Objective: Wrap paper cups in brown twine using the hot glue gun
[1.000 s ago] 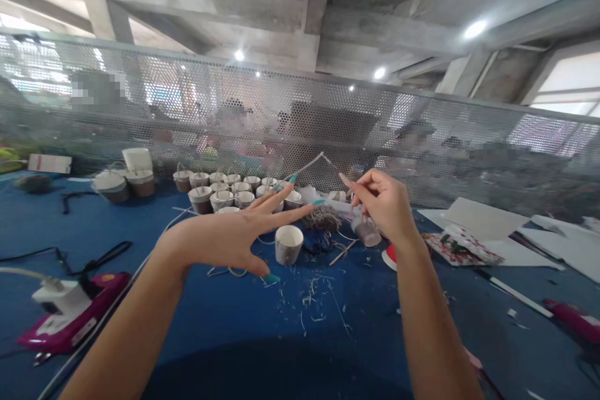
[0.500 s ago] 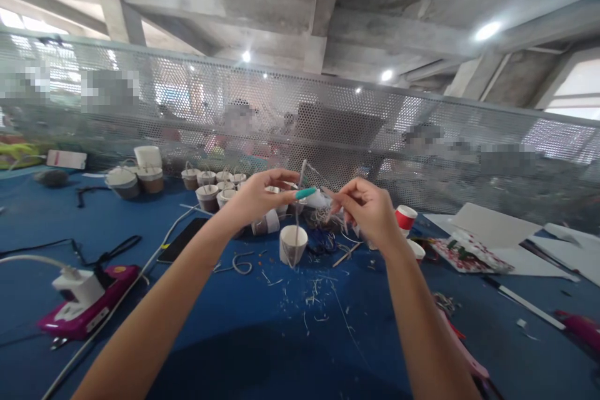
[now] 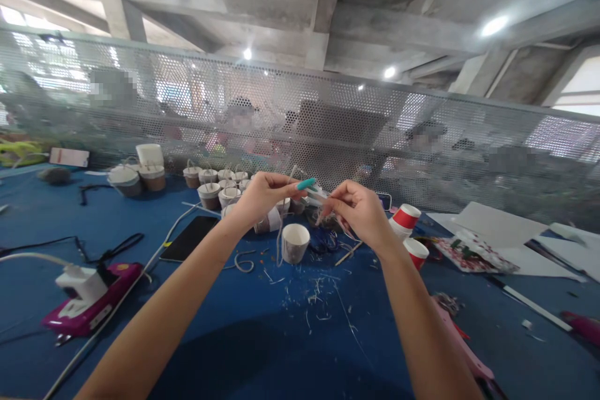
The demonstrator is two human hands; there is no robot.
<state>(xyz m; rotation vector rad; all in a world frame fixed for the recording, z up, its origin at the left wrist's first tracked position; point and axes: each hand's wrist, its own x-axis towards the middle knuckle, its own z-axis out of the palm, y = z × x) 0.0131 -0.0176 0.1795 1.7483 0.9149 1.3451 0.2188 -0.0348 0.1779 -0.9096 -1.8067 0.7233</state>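
Note:
My left hand (image 3: 265,199) is closed in a pinch, with a long teal nail on its thumb. From its fingers a grey cord (image 3: 280,242) hangs in a loop down to the table. A whitish, partly see-through strip (image 3: 317,194) spans the gap to my right hand (image 3: 355,205), whose thumb and forefinger pinch the other end. What exactly the strip is, I cannot make out. Below the hands stands an upright white paper cup (image 3: 295,244) wrapped in grey around the outside. Neither hand touches it.
Several small cups with cord handles (image 3: 209,195) stand behind on the left. A black phone (image 3: 190,239) and a purple power strip (image 3: 94,300) lie left. Red-and-white paper cups (image 3: 407,217), white sheets (image 3: 497,225) and pink scissors (image 3: 462,344) are right. Cord scraps (image 3: 316,290) litter the front.
The upright cord has tipped left, and its hanging part now drops beside the cup instead of in front of it. My right hand has moved slightly left and down, nearer the left.

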